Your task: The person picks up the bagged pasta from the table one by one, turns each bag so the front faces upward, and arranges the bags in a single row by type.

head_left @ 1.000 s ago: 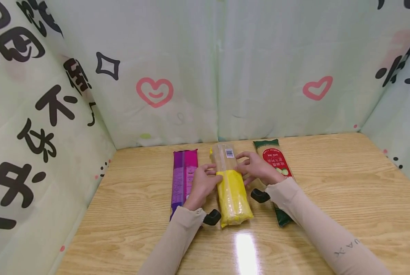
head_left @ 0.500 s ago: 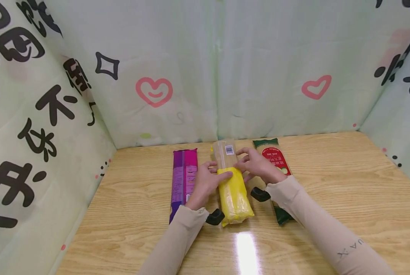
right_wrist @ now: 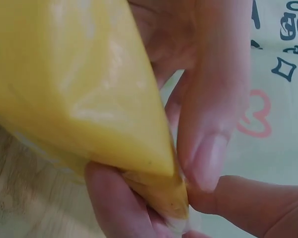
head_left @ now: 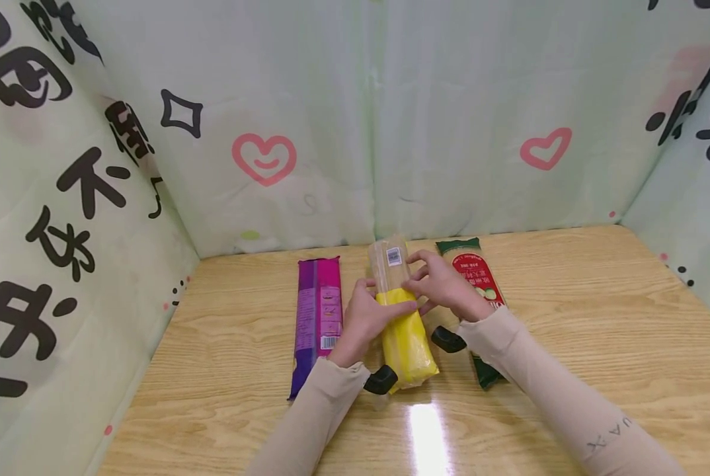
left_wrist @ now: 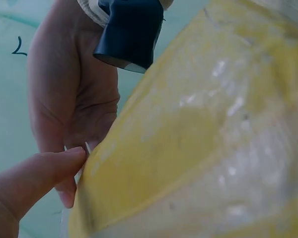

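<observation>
A yellow noodle packet (head_left: 405, 334) with a clear, barcoded upper part lies slightly slanted between both hands, its far end apparently raised. My left hand (head_left: 368, 320) grips its left edge, thumb stretched across the yellow front and fingers partly hidden behind. On the other edge, my right hand (head_left: 441, 287) pinches the packet near the middle. Close up in the right wrist view, the yellow film (right_wrist: 104, 99) is creased between fingers. The left wrist view shows the shiny yellow wrapper (left_wrist: 154, 148) and fingertips meeting at its edge.
Left of the hands lies a purple-pink packet (head_left: 318, 311), partly behind the left forearm. To the right, a green and red pasta packet (head_left: 474, 268) lies partly under the right hand and wrist. The wooden table (head_left: 224, 370) meets printed curtains (head_left: 307, 218) at the back.
The yellow packet's far end has shifted slightly up in the view. My left hand has moved right, its thumb reaching further across the packet. The right hand has barely moved.
</observation>
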`<control>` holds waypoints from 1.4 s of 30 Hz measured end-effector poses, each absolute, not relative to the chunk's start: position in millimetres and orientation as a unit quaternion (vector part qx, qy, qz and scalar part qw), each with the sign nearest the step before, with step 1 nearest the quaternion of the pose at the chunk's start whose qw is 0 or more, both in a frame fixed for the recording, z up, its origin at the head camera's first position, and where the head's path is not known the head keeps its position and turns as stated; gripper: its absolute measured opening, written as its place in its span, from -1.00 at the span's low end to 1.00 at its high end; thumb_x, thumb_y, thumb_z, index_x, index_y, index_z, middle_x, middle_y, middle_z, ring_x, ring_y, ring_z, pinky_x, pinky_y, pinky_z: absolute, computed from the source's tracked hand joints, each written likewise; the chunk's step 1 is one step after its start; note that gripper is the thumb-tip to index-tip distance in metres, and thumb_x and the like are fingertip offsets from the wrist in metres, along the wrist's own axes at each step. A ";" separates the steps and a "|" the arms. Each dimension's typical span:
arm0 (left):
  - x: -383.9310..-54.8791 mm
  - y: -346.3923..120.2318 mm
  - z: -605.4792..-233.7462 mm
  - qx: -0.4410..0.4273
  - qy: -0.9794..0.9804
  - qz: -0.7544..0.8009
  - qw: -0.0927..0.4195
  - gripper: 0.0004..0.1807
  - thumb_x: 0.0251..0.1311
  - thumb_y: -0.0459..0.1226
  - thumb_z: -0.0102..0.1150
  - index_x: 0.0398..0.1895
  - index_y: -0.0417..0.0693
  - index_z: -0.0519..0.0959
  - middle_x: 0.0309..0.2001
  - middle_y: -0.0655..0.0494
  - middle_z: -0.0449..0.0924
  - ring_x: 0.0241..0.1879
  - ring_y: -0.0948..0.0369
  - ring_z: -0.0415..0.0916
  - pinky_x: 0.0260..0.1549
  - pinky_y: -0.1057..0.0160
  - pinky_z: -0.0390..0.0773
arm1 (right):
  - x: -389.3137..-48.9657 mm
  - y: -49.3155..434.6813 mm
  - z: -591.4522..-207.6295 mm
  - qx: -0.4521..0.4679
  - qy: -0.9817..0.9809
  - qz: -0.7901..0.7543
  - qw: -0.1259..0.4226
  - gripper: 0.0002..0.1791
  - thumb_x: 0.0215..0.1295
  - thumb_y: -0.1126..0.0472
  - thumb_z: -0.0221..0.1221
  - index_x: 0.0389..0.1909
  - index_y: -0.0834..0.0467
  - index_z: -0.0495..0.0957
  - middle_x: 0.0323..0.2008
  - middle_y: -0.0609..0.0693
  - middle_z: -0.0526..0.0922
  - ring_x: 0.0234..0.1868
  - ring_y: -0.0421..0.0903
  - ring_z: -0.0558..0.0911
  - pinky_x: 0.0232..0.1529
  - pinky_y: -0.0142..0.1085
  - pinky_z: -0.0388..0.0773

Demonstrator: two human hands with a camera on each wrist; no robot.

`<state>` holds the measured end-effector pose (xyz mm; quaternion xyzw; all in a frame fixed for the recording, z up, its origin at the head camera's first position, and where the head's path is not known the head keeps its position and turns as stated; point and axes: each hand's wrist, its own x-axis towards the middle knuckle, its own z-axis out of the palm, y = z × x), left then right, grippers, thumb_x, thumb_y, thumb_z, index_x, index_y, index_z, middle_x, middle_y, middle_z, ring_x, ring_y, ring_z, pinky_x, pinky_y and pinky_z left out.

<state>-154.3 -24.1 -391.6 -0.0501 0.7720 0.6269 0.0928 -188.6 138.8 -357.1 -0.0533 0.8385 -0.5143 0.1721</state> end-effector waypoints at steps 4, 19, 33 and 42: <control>-153.9 -21.9 -390.5 -0.056 0.775 0.623 0.091 -0.06 -0.12 -0.07 0.58 0.28 -0.09 0.22 0.06 -0.10 0.48 -0.12 0.05 0.60 -0.13 0.07 0.70 | -187.5 137.2 -356.9 -0.064 0.840 -0.513 0.163 -0.39 0.38 0.31 0.17 0.36 0.31 0.16 0.03 0.37 0.49 -0.22 0.10 0.66 -0.34 -0.13 0.73; -153.5 -21.8 -398.9 -0.067 0.770 0.631 0.069 -0.19 -0.08 -0.23 0.49 0.23 -0.09 0.23 0.07 -0.17 0.49 -0.13 0.02 0.59 -0.12 0.04 0.69 | -180.1 125.1 -357.1 -0.095 0.878 -0.454 0.119 -0.39 0.37 0.29 0.19 0.35 0.28 0.17 -0.06 0.35 0.56 -0.30 0.10 0.69 -0.44 -0.15 0.72; -159.2 -27.9 -402.5 -0.099 0.716 0.685 0.088 -0.20 -0.06 -0.37 0.43 0.29 -0.13 0.26 0.17 -0.24 0.47 -0.03 -0.04 0.59 0.03 -0.05 0.63 | -178.2 133.4 -356.0 -0.077 0.873 -0.469 0.104 -0.29 0.33 0.17 0.27 0.35 0.36 0.17 -0.01 0.34 0.55 -0.29 0.08 0.73 -0.27 -0.14 0.73; -162.0 -33.0 -399.8 -0.081 0.698 0.703 0.108 -0.17 -0.06 -0.39 0.38 0.34 -0.11 0.23 0.22 -0.22 0.48 -0.01 -0.03 0.61 0.04 -0.03 0.62 | -184.1 147.0 -356.8 -0.041 0.842 -0.522 0.130 -0.17 0.23 0.02 0.36 0.36 0.28 0.19 0.10 0.30 0.49 -0.16 0.13 0.72 -0.06 0.01 0.67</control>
